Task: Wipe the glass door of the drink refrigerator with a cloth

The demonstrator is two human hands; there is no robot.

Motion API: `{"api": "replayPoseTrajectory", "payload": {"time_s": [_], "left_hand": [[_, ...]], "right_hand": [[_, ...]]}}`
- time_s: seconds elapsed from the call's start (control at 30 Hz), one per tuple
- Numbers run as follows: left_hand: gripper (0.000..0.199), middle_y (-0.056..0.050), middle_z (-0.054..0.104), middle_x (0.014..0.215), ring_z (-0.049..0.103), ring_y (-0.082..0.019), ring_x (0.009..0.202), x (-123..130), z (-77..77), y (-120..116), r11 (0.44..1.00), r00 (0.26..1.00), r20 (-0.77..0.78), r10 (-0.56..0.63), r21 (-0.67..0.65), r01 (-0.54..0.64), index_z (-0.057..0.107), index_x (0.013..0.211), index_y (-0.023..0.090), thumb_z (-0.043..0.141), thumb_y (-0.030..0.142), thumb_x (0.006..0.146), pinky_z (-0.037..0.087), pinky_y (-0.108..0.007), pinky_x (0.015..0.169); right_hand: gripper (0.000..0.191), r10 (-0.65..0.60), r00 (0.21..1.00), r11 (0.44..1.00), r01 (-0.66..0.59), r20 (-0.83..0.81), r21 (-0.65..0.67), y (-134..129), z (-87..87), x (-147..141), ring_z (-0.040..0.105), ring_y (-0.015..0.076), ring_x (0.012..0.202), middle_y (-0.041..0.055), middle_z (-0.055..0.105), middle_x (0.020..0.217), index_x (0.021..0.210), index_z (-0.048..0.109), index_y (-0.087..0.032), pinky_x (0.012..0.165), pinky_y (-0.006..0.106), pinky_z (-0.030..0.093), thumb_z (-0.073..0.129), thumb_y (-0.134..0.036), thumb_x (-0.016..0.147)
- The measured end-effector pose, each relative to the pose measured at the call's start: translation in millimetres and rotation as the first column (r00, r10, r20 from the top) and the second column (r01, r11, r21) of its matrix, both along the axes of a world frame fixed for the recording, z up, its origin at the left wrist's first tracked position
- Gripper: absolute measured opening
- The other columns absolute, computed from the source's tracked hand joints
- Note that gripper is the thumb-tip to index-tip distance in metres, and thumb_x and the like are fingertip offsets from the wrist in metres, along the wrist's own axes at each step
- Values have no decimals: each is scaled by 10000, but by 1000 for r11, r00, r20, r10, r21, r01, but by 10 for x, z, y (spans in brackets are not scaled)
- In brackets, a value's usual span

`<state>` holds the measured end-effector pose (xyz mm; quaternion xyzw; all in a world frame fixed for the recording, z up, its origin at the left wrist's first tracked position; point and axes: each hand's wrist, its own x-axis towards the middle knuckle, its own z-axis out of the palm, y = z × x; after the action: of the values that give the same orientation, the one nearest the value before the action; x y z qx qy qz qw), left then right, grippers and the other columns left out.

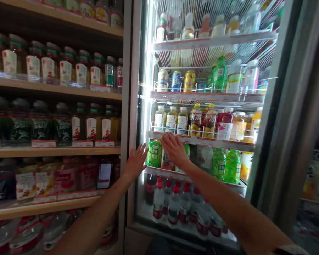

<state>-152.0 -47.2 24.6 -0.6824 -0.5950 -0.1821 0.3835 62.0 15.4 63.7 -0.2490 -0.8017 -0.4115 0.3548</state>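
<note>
The left hand (135, 162) has its grip spread wide near a green bottle (154, 154). The right hand's (174, 148) grip, before a shelf edge (215, 142), is unclear.

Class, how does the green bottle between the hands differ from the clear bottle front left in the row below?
The green bottle is tinted green; the clear bottle is colourless, with dark red low down. The green bottle looks broader than the clear bottle. The green bottle stands one level above the clear bottle. Both stand upright in the fridge.
</note>
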Motion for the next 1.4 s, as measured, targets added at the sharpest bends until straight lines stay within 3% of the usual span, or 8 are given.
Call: {"api": "replayPoseTrajectory", "payload": {"time_s": [0.2, 0.43, 0.63, 0.87, 0.97, 1.13, 1.33, 1.4], "left_hand": [[689, -123, 244, 1474, 203, -271, 1367, -115, -9, -53, 999, 1000, 8, 27, -23, -27, 339, 1371, 167, 615, 250, 745, 243, -515, 1080], [686, -139, 239, 1478, 193, -287, 1369, -397, 68, -103, 996, 995, 56, 78, 49, -81, 316, 1380, 149, 594, 248, 761, 232, -523, 1082], [715, -132, 241, 1479, 190, -286, 1370, -593, 15, -185, 993, 992, 57, 111, 36, -113, 291, 1396, 168, 601, 259, 758, 221, -516, 1090], [712, -121, 220, 1486, 169, -286, 1375, -680, 111, -202, 991, 992, 41, 122, 53, -124, 264, 1408, 175, 572, 250, 770, 206, -526, 1090], [706, -128, 217, 1486, 165, -283, 1377, -696, 91, -214, 990, 991, 21, 130, 47, -131, 288, 1398, 160, 583, 260, 765, 186, -510, 1101], [704, -123, 240, 1481, 173, -284, 1373, -670, 77, -231, 992, 994, 25, 110, 56, -111, 289, 1397, 180, 589, 259, 764, 193, -514, 1099], [720, -134, 228, 1482, 180, -283, 1373, -307, 239, -172, 998, 999, 3, 46, 52, -46, 294, 1390, 164, 614, 269, 754, 230, -513, 1083], [731, -133, 215, 1485, 163, -282, 1377, -134, 280, -143, 999, 1000, -14, 9, 41, -8, 294, 1391, 159, 625, 283, 751, 220, -511, 1088]], "right_hand": [[466, 130, 956, 991, -132, 262, -11, -54, -419, -90, 255, 239, 1353, 84, 395, 1419, 1315, 433, -146, 1092, 443, 261, 463, -156, 851], [496, 110, 989, 994, -108, 94, -24, 64, -22, -496, 219, 252, 1365, 84, 369, 1435, 1331, 411, -153, 1098, 488, 233, 416, -75, 842], [422, 186, 959, 982, -181, 216, -44, -26, -381, -620, 298, 235, 1331, 74, 431, 1393, 1275, 473, -139, 1087, 435, 292, 428, -118, 855], [431, 167, 981, 985, -163, 98, -49, 53, -59, -947, 242, 253, 1355, 91, 370, 1433, 1290, 454, -138, 1104, 481, 234, 406, -107, 862], [425, 198, 967, 980, -189, 161, -69, 11, -270, -1011, 261, 235, 1347, 96, 402, 1411, 1279, 463, -135, 1099, 464, 254, 421, -110, 857], [383, 234, 895, 972, -210, 379, -102, -59, -743, -729, 352, 212, 1300, 88, 456, 1368, 1216, 518, -145, 1068, 412, 325, 483, -152, 835], [532, 112, 980, 994, -108, 165, -28, 8, -323, -154, 211, 237, 1372, 67, 341, 1453, 1344, 388, -199, 1100, 481, 230, 461, -110, 825], [539, 62, 993, 998, -62, 105, -6, -8, -316, 14, 188, 252, 1378, 67, 323, 1462, 1352, 383, -193, 1105, 492, 202, 456, -107, 825]]}}
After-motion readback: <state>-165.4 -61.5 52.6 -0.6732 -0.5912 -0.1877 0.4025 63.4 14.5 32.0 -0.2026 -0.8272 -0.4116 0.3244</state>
